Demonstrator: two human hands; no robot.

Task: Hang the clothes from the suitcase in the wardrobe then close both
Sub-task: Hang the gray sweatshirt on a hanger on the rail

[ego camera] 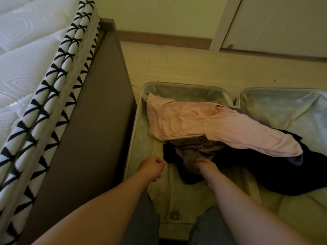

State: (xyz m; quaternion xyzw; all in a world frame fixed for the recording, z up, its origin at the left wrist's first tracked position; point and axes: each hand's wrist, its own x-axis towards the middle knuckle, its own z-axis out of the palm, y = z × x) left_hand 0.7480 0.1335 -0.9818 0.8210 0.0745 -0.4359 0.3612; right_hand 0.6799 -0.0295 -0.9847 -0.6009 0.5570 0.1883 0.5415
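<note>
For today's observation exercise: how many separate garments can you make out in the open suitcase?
3, maybe more hidden beneath: a pink garment on top, a grey-brown garment under it by the right hand, and a dark navy garment lowest, spreading right.

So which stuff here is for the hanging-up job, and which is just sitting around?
For the job:
open suitcase
pink top
grey garment, at the right hand
dark clothes
left hand, closed, holding nothing visible

Just there:
mattress
patterned blanket
bed frame

Both hands reach forward, left (153, 167) loosely fisted, right (205, 167) curled downward.
</note>
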